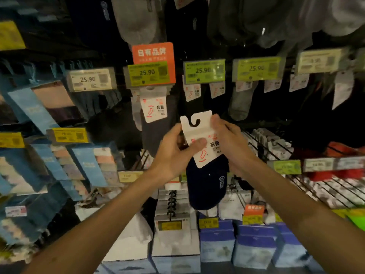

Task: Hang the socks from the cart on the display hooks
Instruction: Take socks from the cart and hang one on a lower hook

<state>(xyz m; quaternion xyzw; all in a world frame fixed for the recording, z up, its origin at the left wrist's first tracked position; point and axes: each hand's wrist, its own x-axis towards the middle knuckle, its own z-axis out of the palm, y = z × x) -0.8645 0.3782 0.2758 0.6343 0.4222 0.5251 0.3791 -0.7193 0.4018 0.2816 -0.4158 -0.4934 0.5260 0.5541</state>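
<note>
I hold one pack of dark navy socks (205, 186) up in front of the display. Its white card header (199, 135) has a hook-shaped cutout at the top. My left hand (175, 153) pinches the card from the left, thumb on its front. My right hand (229, 141) grips the card's right edge. Just above and left hangs a matching dark sock pack (156, 109) on a display hook under an orange and green price tag (152, 72). The cart is out of view.
Rows of hooks carry sock packs all round: blue-carded packs (39, 115) at left, grey socks (243, 101) at upper right, white packs on wire hooks (272, 145) at right. Boxed packs (217, 244) stand below. Price tags (204, 71) line the rails.
</note>
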